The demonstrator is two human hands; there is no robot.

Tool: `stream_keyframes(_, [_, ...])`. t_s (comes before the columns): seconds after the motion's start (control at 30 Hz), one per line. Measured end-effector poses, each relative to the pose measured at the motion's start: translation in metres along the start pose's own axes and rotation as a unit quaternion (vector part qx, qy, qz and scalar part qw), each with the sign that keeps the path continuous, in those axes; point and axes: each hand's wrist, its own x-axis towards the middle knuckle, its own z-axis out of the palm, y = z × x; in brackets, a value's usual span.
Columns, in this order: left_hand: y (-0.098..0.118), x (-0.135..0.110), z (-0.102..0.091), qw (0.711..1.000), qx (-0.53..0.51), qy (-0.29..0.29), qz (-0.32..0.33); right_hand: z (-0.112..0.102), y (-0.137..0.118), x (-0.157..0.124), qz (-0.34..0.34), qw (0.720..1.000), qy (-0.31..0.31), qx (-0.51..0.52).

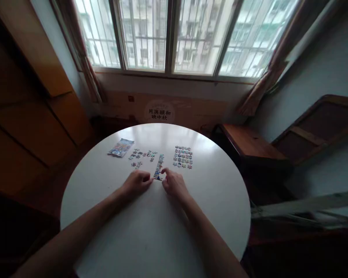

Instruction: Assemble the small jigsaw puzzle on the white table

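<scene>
A narrow strip of joined jigsaw puzzle pieces (158, 166) lies on the white round table (127, 239), between my two hands. My left hand (137, 182) rests at its lower left with the fingers curled in; a fingertip reaches the strip's bottom corner. On the other side, my right hand (174, 182) has its index finger bent forward against the strip's right edge, the other fingers folded under. Whether either hand has a piece in it is hidden. Loose puzzle pieces (137, 153) are scattered left of the strip, and rows of pieces (183, 157) lie to its right.
A colourful printed sheet or packet (121, 148) lies at the table's left. Beyond the table are a barred window (145, 38) and a long printed carton (191, 110). A wooden bench or low table (249, 141) stands to the right, orange cabinets (20, 131) to the left.
</scene>
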Motion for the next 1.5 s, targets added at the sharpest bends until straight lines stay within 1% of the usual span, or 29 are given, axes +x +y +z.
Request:
stream_keyframes(0.17, [-0.0035, 0.0021, 0.0013, 1.000, 0.010, 0.000, 0.009, -0.0013, -0.0007, -0.0008, 0.009, 1.000, -0.023, 0.003])
stream_keyframes(0.43, [-0.0057, 0.0029, 0.0026, 0.999, 0.025, 0.005, 0.027, -0.0027, -0.0017, -0.0023, 0.009, 1.000, -0.019, 0.013])
stream_keyframes(1.13, [-0.0057, 0.0043, 0.0035, 0.999, 0.021, 0.000, 0.025, -0.0034, -0.0014, -0.0027, 0.010, 1.000, -0.017, 0.018])
stream_keyframes(1.3, [-0.0066, 0.0043, 0.0044, 1.000, 0.014, 0.003, 0.017, -0.0024, -0.0007, -0.0026, 0.012, 1.000, -0.021, 0.019])
stream_keyframes(1.5, [-0.0075, 0.0048, 0.0064, 0.999, 0.009, 0.013, 0.028, -0.0026, -0.0009, -0.0013, 0.013, 1.000, -0.021, 0.017])
